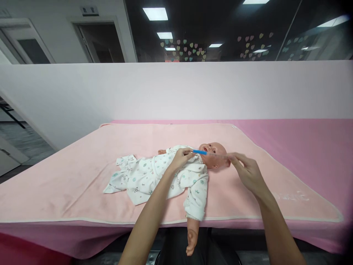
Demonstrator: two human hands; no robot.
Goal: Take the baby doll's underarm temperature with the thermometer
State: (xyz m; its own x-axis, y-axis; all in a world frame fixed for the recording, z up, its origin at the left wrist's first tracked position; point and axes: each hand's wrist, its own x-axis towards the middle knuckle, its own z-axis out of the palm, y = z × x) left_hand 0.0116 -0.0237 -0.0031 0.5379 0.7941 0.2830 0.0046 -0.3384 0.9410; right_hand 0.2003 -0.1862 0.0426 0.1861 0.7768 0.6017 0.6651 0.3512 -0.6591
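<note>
Here I have a baby doll (193,165) lying on its back on the pale pink blanket (68,184) over the bench, one arm hanging off the near edge. My left hand (180,158) rests at the collar of its printed sleepsuit (146,176) — whether that grip is pinched shut I cannot tell. My right hand (246,173) pinches a thin blue-tipped stick (205,153) to the doll's mouth; keeping it there calls for a light, steady hold. Faint lettering on the blanket's right corner is unreadable.
</note>
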